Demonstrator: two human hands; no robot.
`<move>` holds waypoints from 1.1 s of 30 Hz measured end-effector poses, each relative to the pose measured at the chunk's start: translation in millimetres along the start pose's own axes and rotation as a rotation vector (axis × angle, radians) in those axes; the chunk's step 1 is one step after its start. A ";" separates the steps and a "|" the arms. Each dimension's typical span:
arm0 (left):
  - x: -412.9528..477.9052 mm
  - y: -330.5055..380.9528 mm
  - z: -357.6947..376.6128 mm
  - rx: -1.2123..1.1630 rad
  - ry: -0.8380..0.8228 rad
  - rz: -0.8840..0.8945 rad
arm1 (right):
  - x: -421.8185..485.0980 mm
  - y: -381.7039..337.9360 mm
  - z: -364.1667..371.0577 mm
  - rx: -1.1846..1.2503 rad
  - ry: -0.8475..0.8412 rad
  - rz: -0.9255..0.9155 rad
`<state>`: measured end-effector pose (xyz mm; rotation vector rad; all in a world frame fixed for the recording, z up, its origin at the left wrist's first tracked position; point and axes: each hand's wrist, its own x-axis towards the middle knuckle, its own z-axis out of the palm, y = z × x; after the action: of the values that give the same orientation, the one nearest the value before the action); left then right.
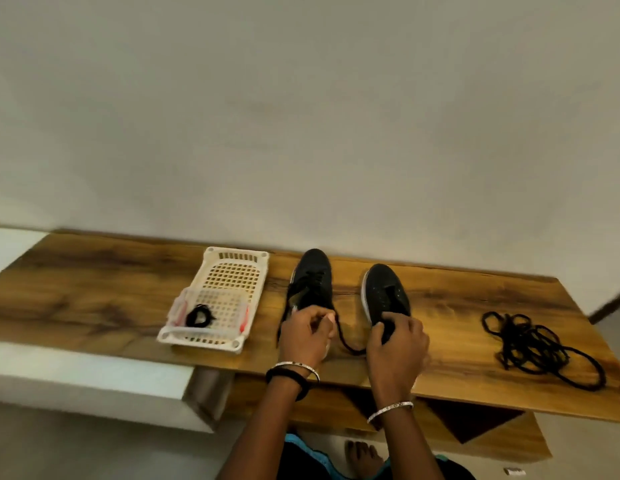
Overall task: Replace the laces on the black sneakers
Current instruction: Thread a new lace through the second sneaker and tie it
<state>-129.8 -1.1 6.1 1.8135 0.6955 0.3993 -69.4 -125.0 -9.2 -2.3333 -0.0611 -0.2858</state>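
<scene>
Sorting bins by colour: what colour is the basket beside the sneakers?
The basket is white, clearest in the head view.

two sneakers (350, 289) stand mid-table (94, 289), a basket (218, 299) to their left holding a lace bundle (199, 317), loose laces (537, 344) heaped to their right.

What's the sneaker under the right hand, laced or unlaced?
Unlaced, it seems: the sneaker shows bare eyelets, no lace crossing them. The right hand grips its heel.
</scene>
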 end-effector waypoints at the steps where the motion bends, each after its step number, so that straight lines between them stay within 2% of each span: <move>1: 1.5 -2.7 -19.5 -0.004 0.051 -0.004 | -10.3 -15.5 7.7 0.037 -0.004 -0.069; 4: 9.1 -12.8 -70.2 0.079 0.254 -0.005 | -36.6 -53.2 37.2 0.155 -0.118 -0.197; 8: 21.7 -26.0 -131.1 0.341 0.462 -0.029 | -70.0 -90.7 73.8 0.259 -0.304 -0.265; 10: 36.9 -38.0 -155.8 0.488 0.438 -0.076 | -80.1 -100.3 90.2 0.288 -0.347 -0.301; 14: 73.3 -58.6 -185.4 0.819 0.208 -0.247 | -83.6 -114.7 117.1 0.334 -0.397 -0.303; 19: 99.0 -72.5 -190.2 1.018 0.029 -0.285 | -75.1 -142.3 150.6 0.299 -0.515 -0.413; 22: 109.0 -83.5 -185.8 1.087 -0.011 -0.297 | -67.5 -160.6 172.0 0.146 -0.612 -0.466; 27: 119.0 -94.1 -178.3 1.118 0.023 -0.270 | -59.2 -174.8 192.1 -0.160 -0.820 -0.407; 30: 119.7 -93.2 -178.2 1.043 0.068 -0.277 | -57.7 -172.5 194.1 -0.185 -0.825 -0.392; 33: 116.5 -85.5 -182.7 0.872 0.116 -0.273 | -54.1 -170.9 189.0 -0.128 -0.808 -0.377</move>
<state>-168.5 227.3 -18.6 2.4605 1.3193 -0.0049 -109.0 131.6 -30.0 -2.4051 -0.8988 0.5006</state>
